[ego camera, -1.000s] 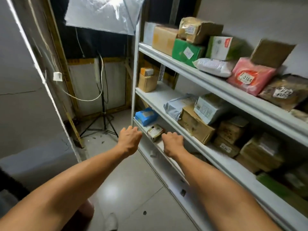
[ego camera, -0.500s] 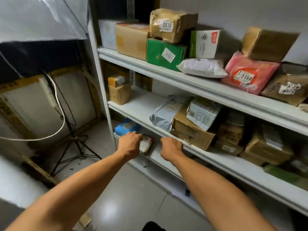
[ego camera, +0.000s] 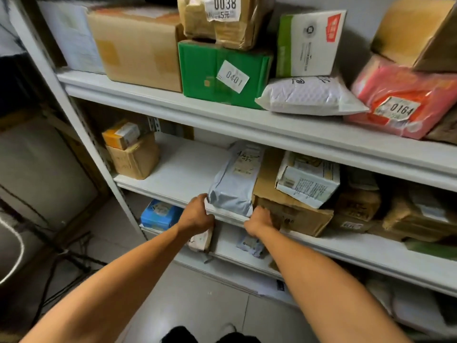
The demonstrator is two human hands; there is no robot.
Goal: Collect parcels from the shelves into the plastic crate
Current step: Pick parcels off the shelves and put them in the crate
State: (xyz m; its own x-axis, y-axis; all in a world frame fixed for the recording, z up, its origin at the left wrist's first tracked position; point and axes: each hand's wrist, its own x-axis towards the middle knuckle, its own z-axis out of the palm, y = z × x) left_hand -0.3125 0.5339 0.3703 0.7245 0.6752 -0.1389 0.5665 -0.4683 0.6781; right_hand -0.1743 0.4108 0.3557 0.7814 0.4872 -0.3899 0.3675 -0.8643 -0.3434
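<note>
While both bare arms are reaching out to the middle shelf (ego camera: 178,179) of the white shelving unit (ego camera: 247,125), the two hands are arriving at either near corner of a grey poly-bag parcel (ego camera: 235,184) that is lying at the shelf's front edge. The left hand (ego camera: 196,215) is curling its fingers against the bag's left near corner, touching it; whether the fingertips are actually pinching the plastic cannot be told from this angle. The right hand (ego camera: 259,220) is curling at the bag's right near corner, pressed between the bag and the worn brown carton (ego camera: 291,214) just beside it, and its grasp is likewise too hidden to judge.

On the top shelf, a large brown box (ego camera: 138,45) is sitting beside a green box (ego camera: 222,70) labelled 0401, with a taped parcel (ego camera: 222,18) marked 0038 resting on top of the green one. A white padded mailer (ego camera: 309,95) is lying just right of it, and a pink bag (ego camera: 400,100) numbered 0164 is lying further right. A white labelled box (ego camera: 306,179) is leaning tilted on the worn carton, crowding the grey bag's right side. At the far left of the middle shelf, a small orange box (ego camera: 121,134) is sitting on a small brown box (ego camera: 133,159). Below, a blue box (ego camera: 158,214) is lying on the lower shelf. The plastic crate is not showing in this view.
</note>
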